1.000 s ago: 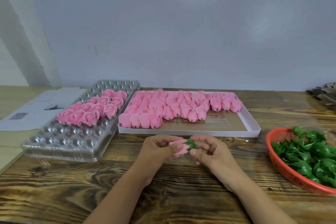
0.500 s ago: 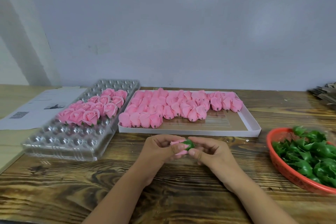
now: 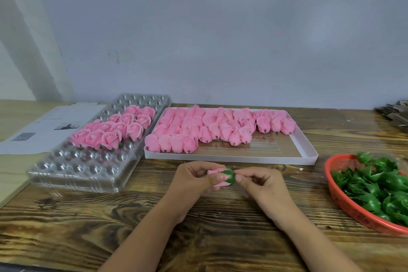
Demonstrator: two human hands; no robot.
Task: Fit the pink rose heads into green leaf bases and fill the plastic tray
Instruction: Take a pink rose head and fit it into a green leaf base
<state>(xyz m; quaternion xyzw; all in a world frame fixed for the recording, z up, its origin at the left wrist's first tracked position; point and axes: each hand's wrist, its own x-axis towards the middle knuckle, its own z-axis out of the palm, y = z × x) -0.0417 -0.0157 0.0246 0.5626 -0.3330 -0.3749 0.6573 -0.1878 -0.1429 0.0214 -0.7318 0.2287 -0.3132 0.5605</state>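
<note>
My left hand [image 3: 194, 180] grips a pink rose head [image 3: 217, 171] lying sideways, its stem end pointing right. A green leaf base [image 3: 230, 176] sits on that end. My right hand [image 3: 262, 185] has its fingers curled, and thumb and forefinger pinch at the tip of the leaf base. The clear plastic tray [image 3: 72, 174] lies to the left and holds several finished roses [image 3: 114, 130] in its middle rows. A white flat box [image 3: 254, 158] behind my hands holds several loose rose heads [image 3: 212, 127]. A red basket [image 3: 344, 203] at the right holds green leaf bases [image 3: 379, 183].
Printed paper sheets [image 3: 39, 130] lie left of the tray. A dark stack of something [image 3: 395, 115] sits at the far right edge by the wall. Bare wooden tabletop [image 3: 110, 223] lies under and in front of my hands.
My right hand has slid a little to the right along the leaf base, so more of the green cup shows. The left hand still holds the rose in the same place.
</note>
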